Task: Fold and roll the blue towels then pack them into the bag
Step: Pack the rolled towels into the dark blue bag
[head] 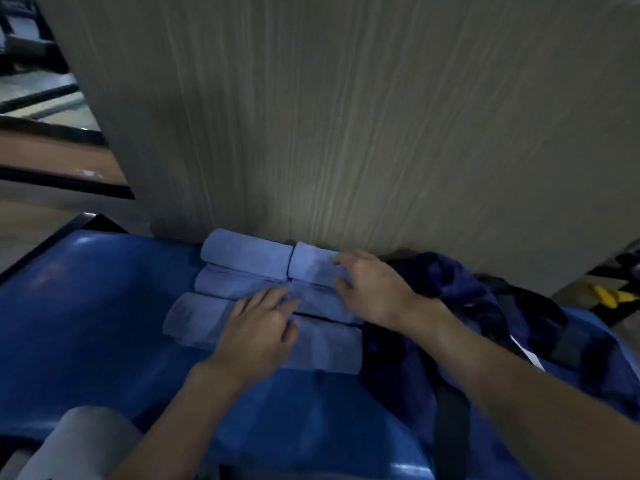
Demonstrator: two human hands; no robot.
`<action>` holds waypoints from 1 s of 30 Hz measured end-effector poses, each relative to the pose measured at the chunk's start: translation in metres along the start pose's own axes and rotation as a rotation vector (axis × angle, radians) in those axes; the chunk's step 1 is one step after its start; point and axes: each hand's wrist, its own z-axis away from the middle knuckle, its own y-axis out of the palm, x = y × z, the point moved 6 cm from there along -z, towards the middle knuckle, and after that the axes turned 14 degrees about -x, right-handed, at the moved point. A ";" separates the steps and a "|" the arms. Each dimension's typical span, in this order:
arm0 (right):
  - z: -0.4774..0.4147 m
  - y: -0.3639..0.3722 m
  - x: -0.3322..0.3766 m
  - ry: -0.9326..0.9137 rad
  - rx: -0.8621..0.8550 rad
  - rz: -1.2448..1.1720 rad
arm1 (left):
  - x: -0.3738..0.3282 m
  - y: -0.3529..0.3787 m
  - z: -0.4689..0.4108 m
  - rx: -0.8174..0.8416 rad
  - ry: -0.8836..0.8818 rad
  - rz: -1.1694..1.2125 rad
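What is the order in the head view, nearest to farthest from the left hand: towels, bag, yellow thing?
1. towels, under the left hand, touching it
2. bag, on the right, beside the towels
3. yellow thing, far right, beyond the bag

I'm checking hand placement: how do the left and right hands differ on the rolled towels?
The left hand lies flat across the nearer rolls; the right hand curls round the far right roll. The left hand sits nearer the person; the right hand reaches closer to the wall, beside the dark bag. Both touch towels.
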 end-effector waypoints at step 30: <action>0.020 -0.068 -0.028 0.575 -0.249 -1.250 | -0.066 -0.041 -0.029 -0.031 -0.398 1.109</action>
